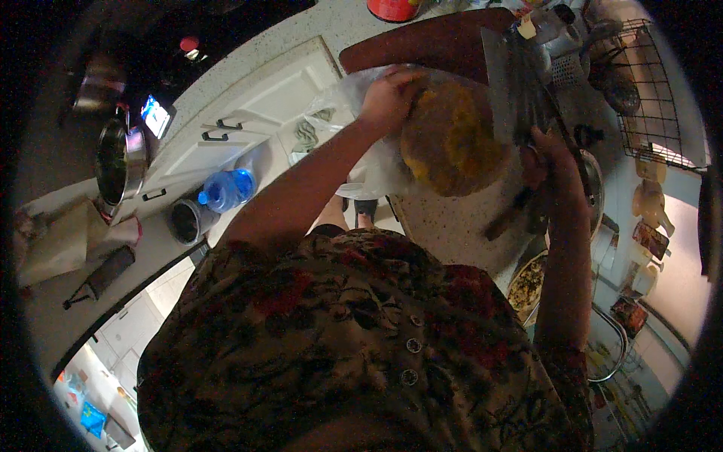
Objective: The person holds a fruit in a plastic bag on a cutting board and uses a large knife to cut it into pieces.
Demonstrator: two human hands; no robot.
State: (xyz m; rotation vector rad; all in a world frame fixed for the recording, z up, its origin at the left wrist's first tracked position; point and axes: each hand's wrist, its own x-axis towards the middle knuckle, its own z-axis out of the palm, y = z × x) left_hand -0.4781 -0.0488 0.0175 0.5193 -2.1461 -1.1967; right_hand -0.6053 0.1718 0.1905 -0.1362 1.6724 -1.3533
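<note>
A round yellow-brown flatbread point(454, 141) lies on a clear plastic bag point(384, 164), which hangs past the counter edge. My left hand point(392, 96) grips the bag at the upper left rim of the flatbread, its fingertips partly hidden. With my right hand point(548, 155) I hold a cleaver by its handle. The broad grey cleaver blade point(498, 85) stands over the flatbread's right side and points away from me. Behind both lies a dark brown cutting board point(423, 42).
A wire rack point(649, 96) and utensils crowd the right. A pan of food point(528, 285) sits near my right forearm. At left are a steel pot point(118, 164), a lit phone point(155, 116), and, on the floor, a blue water jug point(226, 189) beside a bin point(192, 220).
</note>
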